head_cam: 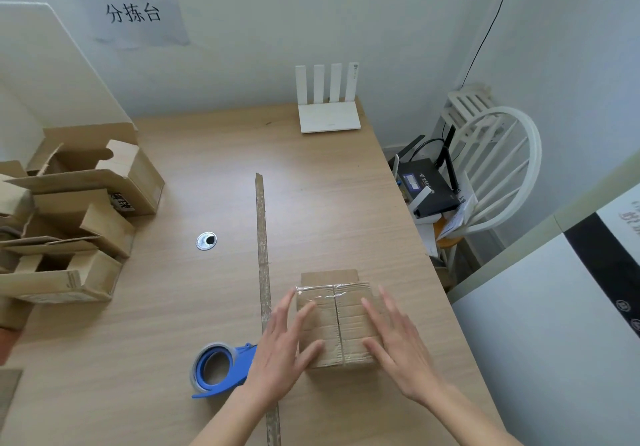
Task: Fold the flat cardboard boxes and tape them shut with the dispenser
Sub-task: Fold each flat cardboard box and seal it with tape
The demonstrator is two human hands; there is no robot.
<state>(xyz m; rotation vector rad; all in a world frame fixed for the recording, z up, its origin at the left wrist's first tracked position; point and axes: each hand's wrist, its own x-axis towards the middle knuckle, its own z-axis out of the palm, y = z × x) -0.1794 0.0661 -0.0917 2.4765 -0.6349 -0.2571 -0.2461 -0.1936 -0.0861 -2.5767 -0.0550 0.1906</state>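
Note:
A small cardboard box (pixel 337 324) stands on the wooden table (pixel 207 175) near its front right. Clear tape runs along its top seam, where the two flaps meet. A loose flap sticks out flat behind it. My left hand (pixel 285 345) lies with straight fingers on the box's left side and top. My right hand (pixel 398 345) lies flat on the right half of the top. The blue tape dispenser (pixel 221 367), with a roll of clear tape, rests on the table just left of my left hand.
A long thin cardboard strip (pixel 264 272) runs down the table's middle. Several open cardboard boxes (pixel 79 217) pile up at the left edge. A white router (pixel 329 113) stands at the back. A metal cable grommet (pixel 206 240) sits left of centre. A white chair (pixel 485 175) is beyond the right edge.

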